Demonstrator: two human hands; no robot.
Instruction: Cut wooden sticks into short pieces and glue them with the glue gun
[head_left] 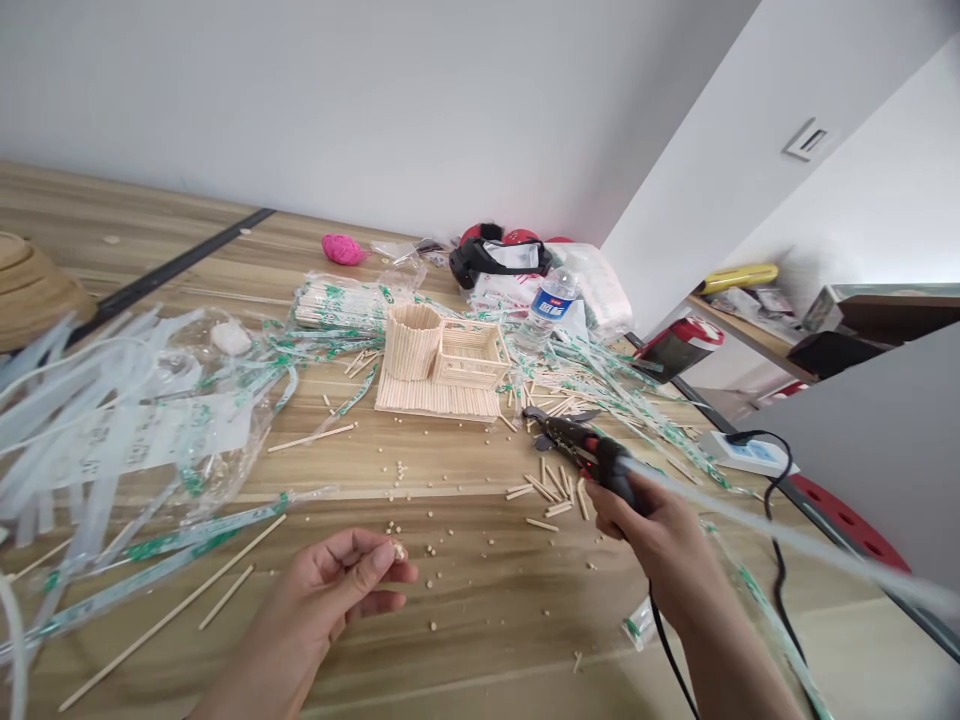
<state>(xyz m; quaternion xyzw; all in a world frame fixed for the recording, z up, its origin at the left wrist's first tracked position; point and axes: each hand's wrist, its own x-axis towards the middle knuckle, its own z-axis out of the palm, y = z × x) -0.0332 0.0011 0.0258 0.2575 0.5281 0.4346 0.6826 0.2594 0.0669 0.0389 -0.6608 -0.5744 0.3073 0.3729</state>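
My right hand grips a black hot glue gun, its nozzle pointing up and left and a long translucent glue stick trailing from its back. Between thumb and index finger, my left hand pinches a small pale wooden bit. Beyond both hands stands a model made of wooden sticks: a round cup-like part and an open rectangular box on a flat base. Tiny cut wood pieces are scattered between my hands. Short sticks lie just left of the glue gun.
Translucent glue sticks and plastic wrappers crowd the left side. A water bottle, black headgear and pink yarn sit at the back. On the right, a power strip has a black cord plugged in. Loose sticks lie front left.
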